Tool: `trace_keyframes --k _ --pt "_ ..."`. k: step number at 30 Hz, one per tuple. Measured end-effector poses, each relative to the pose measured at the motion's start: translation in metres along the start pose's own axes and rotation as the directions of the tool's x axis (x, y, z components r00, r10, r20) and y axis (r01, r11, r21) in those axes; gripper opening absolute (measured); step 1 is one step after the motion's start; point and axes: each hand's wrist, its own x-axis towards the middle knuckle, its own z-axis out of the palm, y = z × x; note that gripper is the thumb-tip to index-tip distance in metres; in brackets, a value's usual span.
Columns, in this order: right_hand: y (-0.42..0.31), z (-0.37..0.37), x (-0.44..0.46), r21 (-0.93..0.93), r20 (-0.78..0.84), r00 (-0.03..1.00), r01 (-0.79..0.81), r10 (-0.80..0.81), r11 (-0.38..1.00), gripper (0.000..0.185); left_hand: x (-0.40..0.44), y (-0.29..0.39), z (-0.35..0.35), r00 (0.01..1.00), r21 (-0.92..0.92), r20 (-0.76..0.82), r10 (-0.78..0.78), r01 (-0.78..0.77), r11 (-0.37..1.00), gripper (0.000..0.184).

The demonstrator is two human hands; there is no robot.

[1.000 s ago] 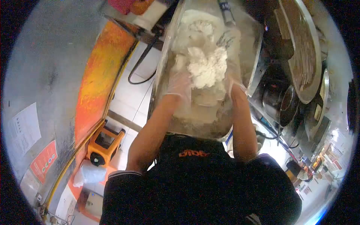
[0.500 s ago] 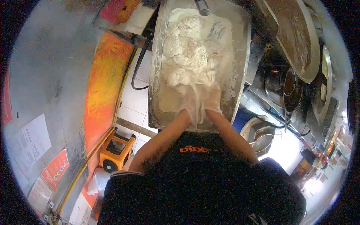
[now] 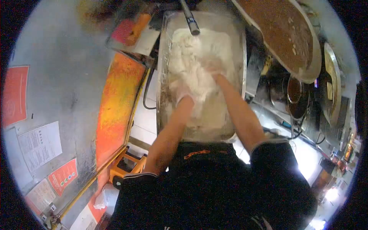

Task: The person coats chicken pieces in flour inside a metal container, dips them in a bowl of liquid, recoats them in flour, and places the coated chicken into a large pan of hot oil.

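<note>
A deep metal tray (image 3: pixel 163 76) holds a pale, flour-like powder with lumpy pieces (image 3: pixel 195 73) heaped in it. My left hand (image 3: pixel 182 91), in a thin clear glove, is low in the powder at the tray's left side. Farther up and to the right, my right hand (image 3: pixel 212 66) touches the powder too, blurred by motion. The fingers of both hands are smeared or hidden, so whether they hold anything cannot be seen. A dark metal tube (image 3: pixel 192 27) hangs over the tray's far edge.
Left of the tray stand an orange-painted panel (image 3: pixel 120 103), a black hose (image 3: pixel 147 92) and an orange stool (image 3: pixel 132 163). A large pan of brown contents (image 3: pixel 283 34) is at the upper right, with a round strainer (image 3: pixel 294 92) below it.
My hands were together at the tray's near side and are now apart, the right one farther forward. The camera view has shifted, with the tray lower in the picture.
</note>
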Motion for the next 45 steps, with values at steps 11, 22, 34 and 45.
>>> trace_keyframes --k 11,22,34,45 --pt "-0.013 -0.062 0.048 0.154 0.231 0.967 0.076 -0.111 0.985 0.032 -0.035 0.016 -0.033 0.953 0.871 0.163 0.257 -0.261 0.417 0.036" --pt "-0.055 -0.018 0.043 0.349 0.161 0.984 0.017 -0.078 0.937 0.057 0.072 -0.007 -0.032 0.958 -0.107 -0.15 0.245 -0.262 0.959 0.062" --pt "-0.033 -0.101 -0.115 -0.016 0.066 0.997 0.036 -0.035 0.999 0.035 -0.074 0.081 -0.044 0.902 0.757 0.276 0.331 -0.416 0.504 0.05" --pt "-0.065 -0.139 -0.147 0.585 0.051 0.948 -0.283 0.314 0.76 0.05 -0.079 0.044 -0.049 0.878 0.088 0.117 0.464 -0.475 0.876 0.047"
